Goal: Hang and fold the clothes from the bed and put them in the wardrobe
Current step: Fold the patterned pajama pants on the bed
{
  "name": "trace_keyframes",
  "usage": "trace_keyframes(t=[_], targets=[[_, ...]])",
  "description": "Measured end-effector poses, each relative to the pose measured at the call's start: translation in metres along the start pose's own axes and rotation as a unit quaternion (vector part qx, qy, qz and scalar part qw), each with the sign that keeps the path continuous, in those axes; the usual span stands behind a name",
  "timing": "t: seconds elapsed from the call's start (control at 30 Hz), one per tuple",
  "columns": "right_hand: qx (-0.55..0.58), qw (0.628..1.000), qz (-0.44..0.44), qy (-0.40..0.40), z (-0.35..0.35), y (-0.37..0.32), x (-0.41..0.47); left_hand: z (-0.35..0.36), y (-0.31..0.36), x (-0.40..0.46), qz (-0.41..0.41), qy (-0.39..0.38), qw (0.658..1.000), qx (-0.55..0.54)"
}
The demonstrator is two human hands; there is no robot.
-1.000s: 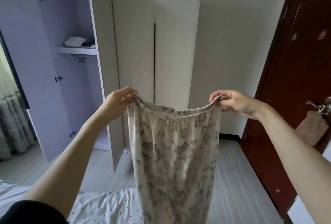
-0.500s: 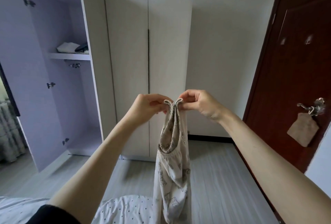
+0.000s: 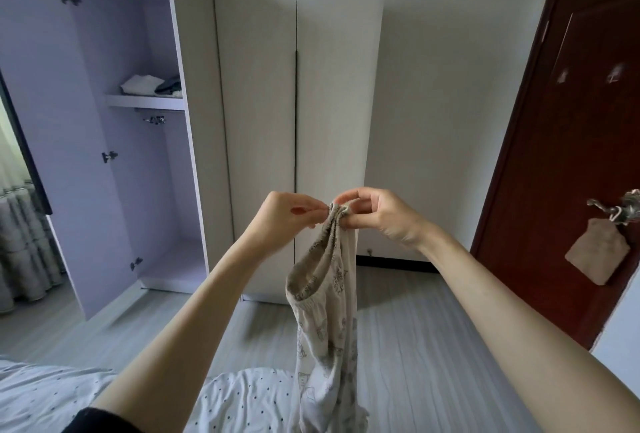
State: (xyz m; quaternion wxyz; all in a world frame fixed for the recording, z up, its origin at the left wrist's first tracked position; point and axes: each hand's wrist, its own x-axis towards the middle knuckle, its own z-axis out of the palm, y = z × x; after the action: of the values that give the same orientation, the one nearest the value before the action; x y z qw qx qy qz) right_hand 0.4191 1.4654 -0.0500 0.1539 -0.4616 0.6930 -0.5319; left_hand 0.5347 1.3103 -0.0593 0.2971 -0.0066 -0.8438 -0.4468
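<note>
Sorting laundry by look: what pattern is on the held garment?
Cream garment with a grey-brown print, in the head view.

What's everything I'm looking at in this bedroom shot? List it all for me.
Patterned trousers: one, cream with grey print, hanging from both hands by the waistband.
Wardrobe: one, white, against the far wall, left doors open.
Folded clothes: a small pile, white and dark, on the wardrobe shelf.
Bed sheet: one, white with dark dots, bottom left.
Door: one, dark red-brown, right.
Door handle: one, metal, with a tan pouch hanging from it.
Curtain: grey, far left.
Left hand: pinches the waistband.
Right hand: pinches the waistband.
</note>
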Motion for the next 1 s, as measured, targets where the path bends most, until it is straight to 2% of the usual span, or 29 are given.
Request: trace_keyframes(t=[0.07, 0.17, 0.27, 0.33, 0.4, 0.47, 0.53, 0.8, 0.87, 1.0], targets=[[-0.023, 0.999, -0.003, 0.028, 0.001, -0.001, 0.002, -0.003, -0.002, -0.005, -0.012, -0.018, 1.0, -0.018], [-0.034, 0.993, -0.001, 0.109, -0.005, -0.004, 0.005, -0.006, -0.01, -0.016, -0.058, -0.097, 0.991, -0.076], [-0.019, 0.99, -0.001, 0.143, -0.015, -0.01, 0.006, -0.006, -0.018, -0.017, -0.068, -0.131, 0.987, -0.057], [-0.028, 0.99, -0.001, 0.141, -0.021, -0.013, 0.007, -0.005, -0.019, -0.009, -0.069, -0.104, 0.992, 0.015], [-0.046, 0.989, 0.0, 0.144, -0.028, -0.017, 0.007, -0.008, -0.018, 0.007, -0.054, -0.035, 0.992, 0.112], [-0.055, 0.985, 0.0, 0.161, -0.038, -0.022, 0.009, -0.016, -0.014, 0.026, -0.048, 0.033, 0.991, 0.117], [-0.061, 0.981, -0.005, 0.183, -0.051, -0.029, 0.013, -0.02, -0.006, 0.047, -0.051, 0.064, 0.995, 0.058], [-0.079, 0.948, -0.057, 0.302, -0.117, -0.062, 0.055, -0.012, 0.037, 0.136, -0.03, 0.058, 0.992, -0.106], [-0.082, 0.943, -0.047, 0.318, -0.134, -0.056, 0.069, -0.001, 0.037, 0.163, -0.047, 0.053, 0.994, -0.083], [-0.111, 0.942, 0.015, 0.317, -0.158, -0.026, 0.096, 0.028, 0.016, 0.205, -0.106, 0.05, 0.992, 0.045]])
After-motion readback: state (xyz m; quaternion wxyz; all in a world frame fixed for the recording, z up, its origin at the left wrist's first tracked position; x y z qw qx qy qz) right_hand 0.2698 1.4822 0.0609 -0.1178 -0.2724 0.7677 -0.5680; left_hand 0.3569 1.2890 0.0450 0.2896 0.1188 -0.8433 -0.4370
